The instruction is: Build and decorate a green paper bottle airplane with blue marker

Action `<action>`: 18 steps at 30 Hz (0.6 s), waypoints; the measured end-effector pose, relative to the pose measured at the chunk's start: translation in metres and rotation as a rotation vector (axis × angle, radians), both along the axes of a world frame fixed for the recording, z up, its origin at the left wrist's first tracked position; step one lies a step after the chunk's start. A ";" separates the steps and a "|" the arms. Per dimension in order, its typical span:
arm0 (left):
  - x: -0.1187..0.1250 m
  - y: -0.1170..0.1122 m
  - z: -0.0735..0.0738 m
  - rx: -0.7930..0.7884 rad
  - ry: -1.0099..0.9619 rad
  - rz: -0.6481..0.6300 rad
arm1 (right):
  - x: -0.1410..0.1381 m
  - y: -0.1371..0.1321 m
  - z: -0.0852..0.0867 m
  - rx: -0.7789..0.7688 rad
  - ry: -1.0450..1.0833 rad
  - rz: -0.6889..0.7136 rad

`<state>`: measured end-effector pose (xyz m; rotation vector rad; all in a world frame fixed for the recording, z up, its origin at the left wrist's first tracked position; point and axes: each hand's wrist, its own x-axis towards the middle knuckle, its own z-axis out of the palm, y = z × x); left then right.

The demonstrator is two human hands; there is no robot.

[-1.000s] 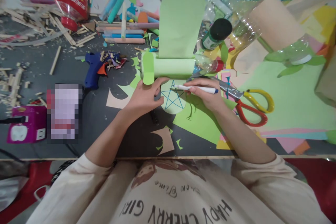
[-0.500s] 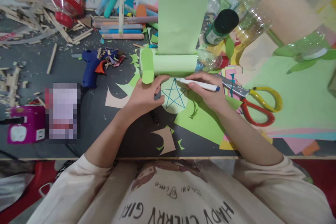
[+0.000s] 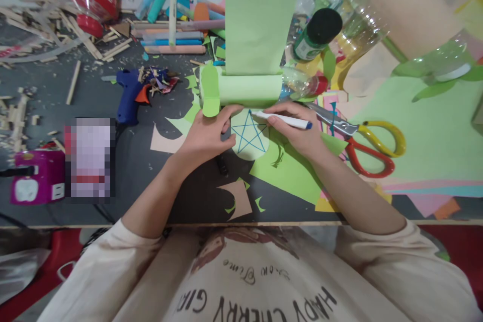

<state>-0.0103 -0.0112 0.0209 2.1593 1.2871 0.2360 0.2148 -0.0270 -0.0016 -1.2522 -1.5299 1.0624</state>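
Note:
A pale green paper disc [image 3: 249,140] lies on the dark table, with a five-pointed star in blue lines on it. My right hand [image 3: 296,126] is closed around a white marker [image 3: 289,119] with a blue end, its tip at the star's top point. At the disc's left side my left hand [image 3: 211,133] rests with thumb and index finger apart, both touching the disc's edge. Just beyond both hands lies a bottle wrapped in pale green paper [image 3: 251,89], its red cap [image 3: 320,85] pointing right. A tall green paper piece [image 3: 260,20] rises behind it.
Scissors [image 3: 373,151] with red and yellow handles lie right of my right hand. Leftward are a blue glue gun [image 3: 128,98], a purple box [image 3: 37,176] and wood sticks [image 3: 73,83]. A black-capped green bottle [image 3: 317,35] and green paper scraps [image 3: 290,171] are close by.
The whole view has shifted slightly. Both hands, the marker and the disc keep almost the same places relative to each other.

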 end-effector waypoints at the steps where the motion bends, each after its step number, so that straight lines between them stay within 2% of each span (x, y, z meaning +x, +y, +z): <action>1: 0.000 0.000 0.000 -0.001 0.001 0.000 | 0.000 0.000 0.000 -0.008 -0.007 0.005; 9: 0.002 0.000 0.004 -0.021 0.021 -0.006 | 0.000 -0.001 0.000 -0.004 0.037 -0.009; 18: 0.001 0.001 0.001 0.000 -0.002 -0.013 | 0.001 -0.003 0.001 -0.025 -0.028 0.032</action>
